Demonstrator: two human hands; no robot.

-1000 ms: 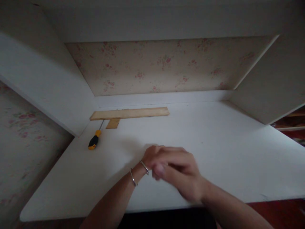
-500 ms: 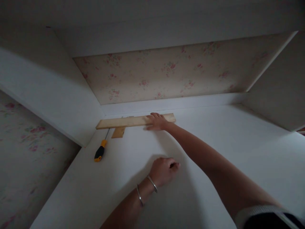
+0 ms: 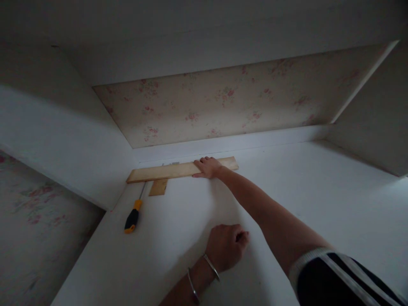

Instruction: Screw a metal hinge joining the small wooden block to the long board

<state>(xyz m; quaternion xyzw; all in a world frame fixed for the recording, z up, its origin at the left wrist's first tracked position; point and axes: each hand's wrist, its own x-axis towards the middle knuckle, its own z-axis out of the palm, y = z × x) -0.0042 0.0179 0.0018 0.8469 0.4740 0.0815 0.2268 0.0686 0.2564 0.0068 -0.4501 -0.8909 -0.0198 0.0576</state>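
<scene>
The white recess (image 3: 79,138) holds a board (image 3: 162,171) under the right hand (image 3: 208,167).

Dim, greyish light falls on the smooth white counter (image 3: 287,170), with soft shadows beside the silver-bangled left hand (image 3: 225,246). The flat white overhead panel (image 3: 204,38) sinks into gloom, and the pink-flowered cream wallpaper (image 3: 200,104) looks slightly soft.

Two silver bangles (image 3: 211,267) ring the left wrist (image 3: 202,273), and white stripes (image 3: 339,275) mark the black right sleeve (image 3: 318,281).
</scene>
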